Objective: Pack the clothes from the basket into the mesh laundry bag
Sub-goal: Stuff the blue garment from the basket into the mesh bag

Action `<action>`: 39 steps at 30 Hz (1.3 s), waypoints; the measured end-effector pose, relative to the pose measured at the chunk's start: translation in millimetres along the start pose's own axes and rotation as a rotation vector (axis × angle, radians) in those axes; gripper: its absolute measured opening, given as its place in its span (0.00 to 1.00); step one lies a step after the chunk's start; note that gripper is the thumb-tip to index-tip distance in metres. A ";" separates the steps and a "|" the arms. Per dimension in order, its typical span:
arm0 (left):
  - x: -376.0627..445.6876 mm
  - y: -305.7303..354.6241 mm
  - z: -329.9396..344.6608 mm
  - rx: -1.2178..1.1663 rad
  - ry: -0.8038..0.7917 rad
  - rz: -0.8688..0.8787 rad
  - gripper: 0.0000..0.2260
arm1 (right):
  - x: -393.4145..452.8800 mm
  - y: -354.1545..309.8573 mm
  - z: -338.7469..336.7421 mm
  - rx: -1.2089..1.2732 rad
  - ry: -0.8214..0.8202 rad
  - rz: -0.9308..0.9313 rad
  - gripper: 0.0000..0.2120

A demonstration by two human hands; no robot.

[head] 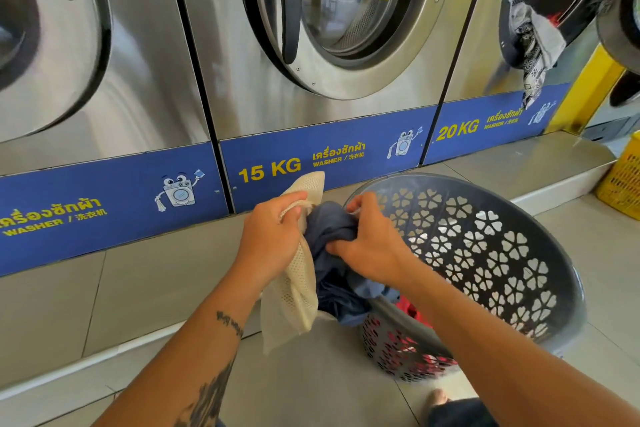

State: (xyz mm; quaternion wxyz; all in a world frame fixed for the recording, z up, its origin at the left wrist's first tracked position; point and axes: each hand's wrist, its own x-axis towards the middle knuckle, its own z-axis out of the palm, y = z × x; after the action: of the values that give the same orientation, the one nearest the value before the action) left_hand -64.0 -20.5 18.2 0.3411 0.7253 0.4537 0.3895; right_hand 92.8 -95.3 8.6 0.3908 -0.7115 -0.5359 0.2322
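Observation:
A cream mesh laundry bag (pixel 294 291) hangs in front of me, and my left hand (pixel 273 236) grips its upper edge. My right hand (pixel 370 243) clutches a dark blue garment (pixel 332 229) at the bag's mouth, fingers curled into the cloth. The garment's lower part trails down beside the bag toward the grey plastic basket (pixel 519 253), which is tipped on its side on the floor to the right. Red clothing (pixel 415 319) shows inside the basket at its low end.
A row of steel front-load washers stands ahead; the middle one (pixel 329 10) is marked 15 KG. Clothes (pixel 533 42) hang from the open washer at the right. A yellow basket (pixel 623 180) sits at far right. Grey floor tiles lie below.

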 end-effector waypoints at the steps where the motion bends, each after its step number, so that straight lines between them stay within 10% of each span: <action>1: 0.1 0.7 -0.8 -0.005 0.012 0.000 0.14 | -3.4 -1.2 5.2 -0.009 -0.060 -0.015 0.26; 5: 0.8 -2.9 -7.2 -0.051 0.030 -0.032 0.14 | -12.5 8.7 8.3 -0.373 -0.342 -0.169 0.21; 9: -0.7 -6.0 -8.6 -0.060 0.007 -0.053 0.15 | -5.2 19.3 -2.1 -0.460 -0.151 -0.310 0.24; 13: -1.4 -6.6 -5.9 -0.066 -0.009 -0.060 0.15 | -7.8 37.4 -11.5 -0.287 -0.289 0.001 0.34; 20: 0.2 -6.4 -2.5 -0.045 -0.014 -0.070 0.15 | -9.0 34.3 -1.0 -0.415 -0.081 -0.091 0.13; 23: 0.3 -5.2 -0.3 -0.064 -0.020 -0.063 0.15 | -4.7 17.8 3.4 -0.238 0.050 -0.091 0.16; 27: 2.4 -3.2 1.4 -0.083 -0.007 -0.055 0.14 | -5.0 3.5 7.6 0.172 -0.240 -0.019 0.26; 39: -1.5 -3.8 0.4 -0.071 -0.027 -0.073 0.15 | -23.1 43.2 10.3 -0.604 -0.358 -0.001 0.40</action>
State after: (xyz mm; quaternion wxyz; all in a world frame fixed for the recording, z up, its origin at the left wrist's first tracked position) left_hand -65.5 -20.7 14.4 0.3869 0.7009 0.4610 0.3829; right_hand 102.8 -119.1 -34.3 0.0625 -0.7427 -0.6408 0.1841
